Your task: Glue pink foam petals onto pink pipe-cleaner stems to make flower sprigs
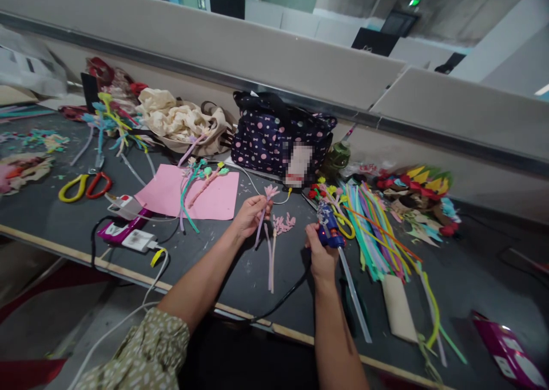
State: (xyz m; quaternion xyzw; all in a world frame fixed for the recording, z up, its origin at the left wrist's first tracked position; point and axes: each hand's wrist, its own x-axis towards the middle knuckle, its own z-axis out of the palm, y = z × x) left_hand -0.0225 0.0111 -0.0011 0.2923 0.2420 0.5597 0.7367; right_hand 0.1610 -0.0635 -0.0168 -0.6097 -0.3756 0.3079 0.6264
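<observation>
My left hand [250,215] pinches a pink pipe-cleaner flower stem [265,210] a little above the dark tabletop [240,275]. Just right of it lie two more pink flower stems [274,247] on the table. My right hand [322,258] grips a blue hot glue gun [328,230] with its nozzle pointing away from me; a clear glue stick [354,293] sticks out of its back toward me and a black cord [283,301] runs off the table edge.
A bundle of coloured pipe cleaners [377,230] lies right of the glue gun. A pink sheet [171,198] with finished stems, scissors [86,185], a power strip [128,230], a polka-dot bag [278,135] and a cloth bag [180,121] fill the left and back.
</observation>
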